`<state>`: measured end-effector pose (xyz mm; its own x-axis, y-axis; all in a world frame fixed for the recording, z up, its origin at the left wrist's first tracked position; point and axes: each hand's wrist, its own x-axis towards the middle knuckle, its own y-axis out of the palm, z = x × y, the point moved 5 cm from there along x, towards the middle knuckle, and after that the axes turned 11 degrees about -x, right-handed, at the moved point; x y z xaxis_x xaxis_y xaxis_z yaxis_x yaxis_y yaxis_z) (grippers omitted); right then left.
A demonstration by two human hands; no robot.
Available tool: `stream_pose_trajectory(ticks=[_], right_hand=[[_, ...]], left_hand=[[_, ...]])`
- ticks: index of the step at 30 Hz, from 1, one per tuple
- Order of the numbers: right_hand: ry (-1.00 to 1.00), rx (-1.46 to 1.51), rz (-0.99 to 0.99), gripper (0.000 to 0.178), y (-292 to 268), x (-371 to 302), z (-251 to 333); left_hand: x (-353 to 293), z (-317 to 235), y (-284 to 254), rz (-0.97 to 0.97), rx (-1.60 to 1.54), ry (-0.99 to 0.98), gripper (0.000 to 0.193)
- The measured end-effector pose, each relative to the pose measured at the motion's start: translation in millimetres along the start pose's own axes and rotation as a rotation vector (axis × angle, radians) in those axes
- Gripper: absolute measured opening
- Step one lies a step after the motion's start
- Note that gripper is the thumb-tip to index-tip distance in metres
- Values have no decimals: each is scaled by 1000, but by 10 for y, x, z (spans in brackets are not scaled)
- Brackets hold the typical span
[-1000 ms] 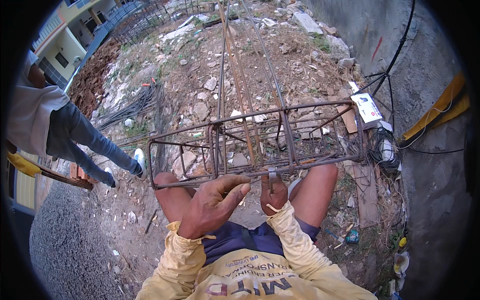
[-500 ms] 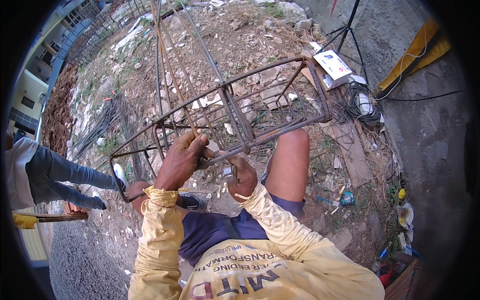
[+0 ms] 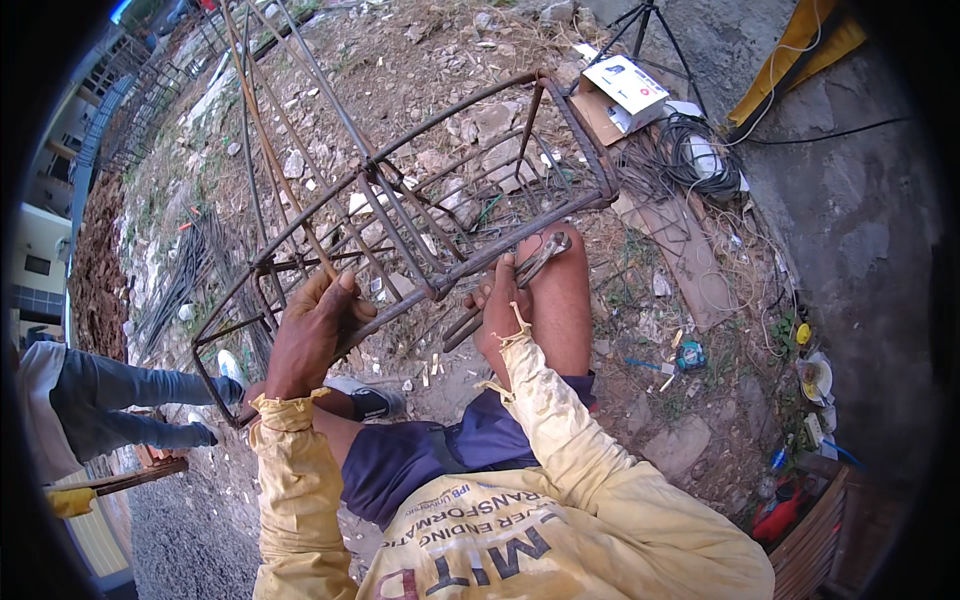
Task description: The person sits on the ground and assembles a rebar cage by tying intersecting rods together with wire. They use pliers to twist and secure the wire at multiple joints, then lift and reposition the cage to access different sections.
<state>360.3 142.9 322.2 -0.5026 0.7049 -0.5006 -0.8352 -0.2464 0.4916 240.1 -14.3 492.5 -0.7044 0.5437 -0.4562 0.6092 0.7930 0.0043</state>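
Note:
A cage of rusty steel bars bent into rectangles [image 3: 520, 240] stretches across in front of me, its right part above my knee. My left hand [image 3: 315, 325] is closed round the bars at the cage's near left side, where a brown rod [image 3: 265, 145] runs up and away from it. Its fingertips are partly hidden behind the thumb and bar. My right hand [image 3: 500, 315] grips a pair of pincers [image 3: 545, 255] just below the near bar. The pincers' jaws point up and right over my knee, and the handles stick out on the lower left.
At the left stands a person in jeans [image 3: 130, 390]. Several thin rods [image 3: 185, 275] lie on the rubble. To the right are an open white box [image 3: 625, 90], a coil of black wire [image 3: 700, 150], a plank [image 3: 690, 270], a teal tape measure [image 3: 690, 353] and a tripod [image 3: 645, 25].
My right hand has moved from beside the left hand to the right, and the pincers now show plainly in it. The view has shifted, so the cage appears further left.

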Motion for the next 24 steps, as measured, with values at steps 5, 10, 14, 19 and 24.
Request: stream_pose_trajectory(ticks=[5,10,14,19,24], right_hand=[[121,99,26,29,99,172,-53],[152,168,0,33,124,181,-61],[133,171,30,34,140,180,58],[146,110,34,35,125,214,41],[187,77,42,38,82,256,62]], left_hand=[[-1,12,23,15,-36,14,25],[7,25,15,36,-8,8,26],[6,-50,77,39,63,31,29],[22,5,43,26,15,15,29],[32,42,69,77,44,27,30]])
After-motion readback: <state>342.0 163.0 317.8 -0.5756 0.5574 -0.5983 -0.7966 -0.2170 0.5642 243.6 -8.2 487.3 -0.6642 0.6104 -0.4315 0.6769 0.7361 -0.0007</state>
